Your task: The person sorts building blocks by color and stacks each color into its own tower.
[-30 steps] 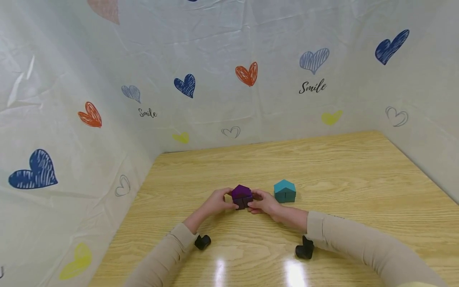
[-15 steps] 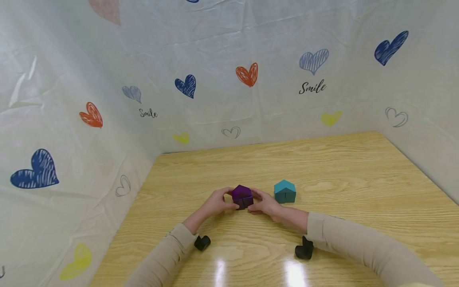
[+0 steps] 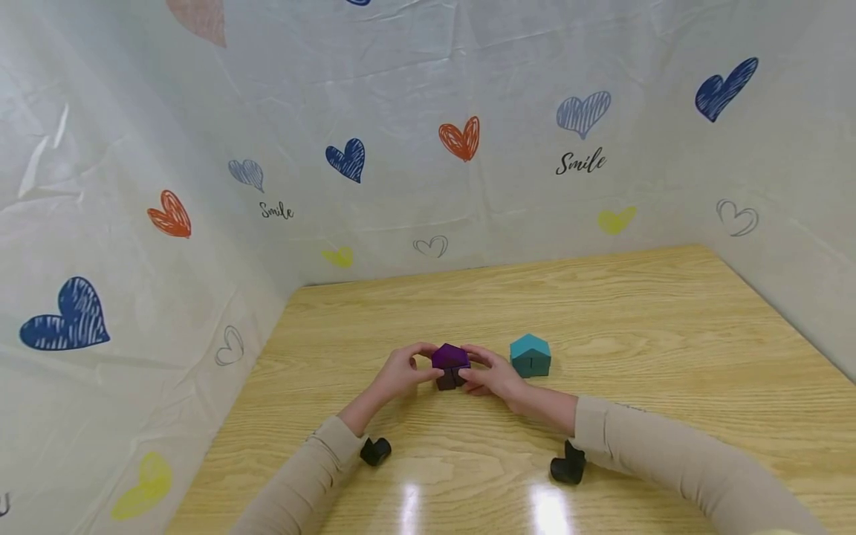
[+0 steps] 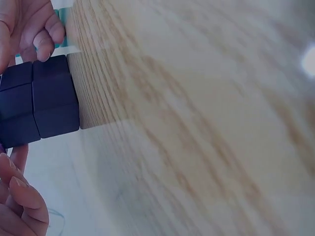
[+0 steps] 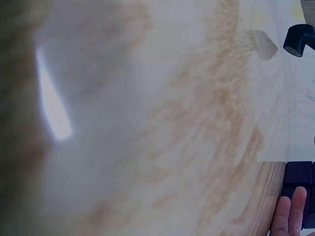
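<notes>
Both hands (image 3: 449,375) grip a purple block (image 3: 450,365) on heart-curtained wooden table (image 3: 642,312).

1. The table (image 3: 602,297) is light wood-grain, smooth and glossy, with two bright glare spots at the near edge.
2. The purple block (image 3: 450,357) looks painted, smooth and matt, seams dividing its faces.
3. The teal block (image 3: 530,354), to its right, has the same matt paint.
4. The backdrop (image 3: 401,74) is thin creased sheeting with a slight sheen, printed with hearts.
5. The sleeves (image 3: 642,446) are soft beige cloth.
</notes>
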`<act>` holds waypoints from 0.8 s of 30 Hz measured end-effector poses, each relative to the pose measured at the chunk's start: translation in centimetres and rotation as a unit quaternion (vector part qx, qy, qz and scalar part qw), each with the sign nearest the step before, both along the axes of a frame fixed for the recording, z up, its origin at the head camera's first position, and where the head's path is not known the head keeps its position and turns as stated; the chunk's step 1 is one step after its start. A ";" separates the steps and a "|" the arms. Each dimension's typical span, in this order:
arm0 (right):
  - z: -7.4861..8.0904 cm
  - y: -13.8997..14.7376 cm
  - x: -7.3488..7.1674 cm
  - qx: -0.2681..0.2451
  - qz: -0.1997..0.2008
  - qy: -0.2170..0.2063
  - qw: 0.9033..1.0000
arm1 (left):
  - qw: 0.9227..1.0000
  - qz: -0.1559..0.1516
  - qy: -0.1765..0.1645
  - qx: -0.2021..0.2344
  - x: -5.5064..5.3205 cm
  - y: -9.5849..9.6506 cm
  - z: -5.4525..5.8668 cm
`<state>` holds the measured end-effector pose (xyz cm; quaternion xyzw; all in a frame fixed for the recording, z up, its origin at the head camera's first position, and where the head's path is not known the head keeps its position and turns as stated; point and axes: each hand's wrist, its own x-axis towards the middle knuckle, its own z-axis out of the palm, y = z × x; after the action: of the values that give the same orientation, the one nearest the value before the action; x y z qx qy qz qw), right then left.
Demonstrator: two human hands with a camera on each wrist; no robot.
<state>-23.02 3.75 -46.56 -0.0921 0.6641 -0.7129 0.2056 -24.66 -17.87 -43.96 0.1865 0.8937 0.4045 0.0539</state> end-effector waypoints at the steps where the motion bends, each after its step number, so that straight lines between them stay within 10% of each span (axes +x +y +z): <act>1: 0.0 0.0 0.0 0.001 -0.002 0.000 1.000 | 1.000 0.000 0.000 0.001 0.0 0.0 0.0; 24: 1.1 -0.5 0.3 0.015 -0.029 0.021 0.999 | 0.999 -0.006 0.022 -0.024 0.1 -0.9 1.2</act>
<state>-22.75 3.24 -45.44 -0.0845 0.6815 -0.7062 0.1724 -24.61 -18.74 -42.79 0.1991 0.9029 0.3787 0.0415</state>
